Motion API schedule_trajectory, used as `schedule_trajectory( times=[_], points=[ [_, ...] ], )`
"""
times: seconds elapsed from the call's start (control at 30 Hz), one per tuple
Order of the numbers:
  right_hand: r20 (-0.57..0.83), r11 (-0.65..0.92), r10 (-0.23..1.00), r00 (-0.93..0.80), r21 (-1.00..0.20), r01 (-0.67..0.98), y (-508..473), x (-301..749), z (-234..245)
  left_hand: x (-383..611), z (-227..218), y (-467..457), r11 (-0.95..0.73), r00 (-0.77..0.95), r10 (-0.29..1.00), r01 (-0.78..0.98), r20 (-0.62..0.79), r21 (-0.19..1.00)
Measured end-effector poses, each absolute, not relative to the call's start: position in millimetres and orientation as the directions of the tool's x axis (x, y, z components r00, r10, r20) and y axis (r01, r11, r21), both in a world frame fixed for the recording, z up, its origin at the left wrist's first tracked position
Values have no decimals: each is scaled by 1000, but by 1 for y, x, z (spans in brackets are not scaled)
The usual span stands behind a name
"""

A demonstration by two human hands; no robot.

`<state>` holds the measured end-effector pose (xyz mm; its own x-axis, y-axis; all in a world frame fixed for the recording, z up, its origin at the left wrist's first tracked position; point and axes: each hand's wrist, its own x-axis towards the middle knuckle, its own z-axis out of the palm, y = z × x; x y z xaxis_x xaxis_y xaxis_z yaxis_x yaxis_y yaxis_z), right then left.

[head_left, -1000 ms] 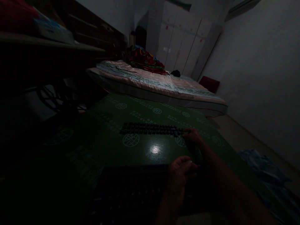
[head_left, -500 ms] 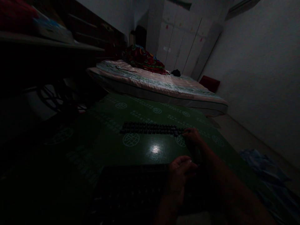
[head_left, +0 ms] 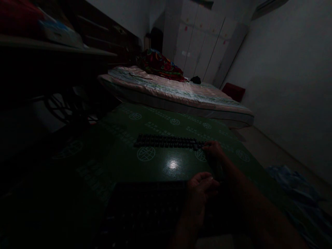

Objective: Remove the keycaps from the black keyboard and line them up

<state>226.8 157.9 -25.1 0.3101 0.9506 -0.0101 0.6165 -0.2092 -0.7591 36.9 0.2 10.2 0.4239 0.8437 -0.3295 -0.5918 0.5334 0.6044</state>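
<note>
hardly anything has moved since the earlier frame: in the head view the whole scene has slid very slightly to the right, while both hands keep practically the same poses over the work. in this head view, the only one, the right hand (head_left: 214,150) is at the right end of a band of small dark keycaps (head_left: 166,141) laid in rows on the green table (head_left: 116,162). the band's long axis runs left to right across the table, its right end dipping a little toward the person, so nearly all of it lies to the left of the right hand's fingertips. that hand is clearly the nearer one. its fingers are drawn in narrow at the last caps; i cannot tell whether one is pinched between them. the left hand (head_left: 199,188) is closer to the person, above the right part of a dark keyboard (head_left: 147,204), its thumb and fingers curled close together. whether it holds anything cannot be told in this gloom. from it the keycaps lie farther off and mostly to the left. the keyboard lies on the near side, its long axis roughly parallel to the band, with bare table and a bright glare between them.
</note>
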Motion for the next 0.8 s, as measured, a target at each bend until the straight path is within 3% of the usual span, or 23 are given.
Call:
schedule_trajectory(
  times=[0.37, 0.57, 0.7, 0.8],
  points=[
    [43, -183, 939, 342, -778, 601, 150, 219, -19, 35, 13, -2, 513, 410, 856, -589, -316, 624],
    [143, -137, 896, 420, -810, 569, 121, 224, 17, 35, 17, -1, 467, 385, 878, -562, -283, 683],
    [295, -17, 835, 465, -831, 557, 71, 224, 38, 38, 16, 5, 379, 329, 915, -504, -233, 776],
    [417, -96, 742, 525, -709, 699, 31, 219, 41, 39, 12, 9, 272, 245, 952, -412, -182, 870]
  ],
)
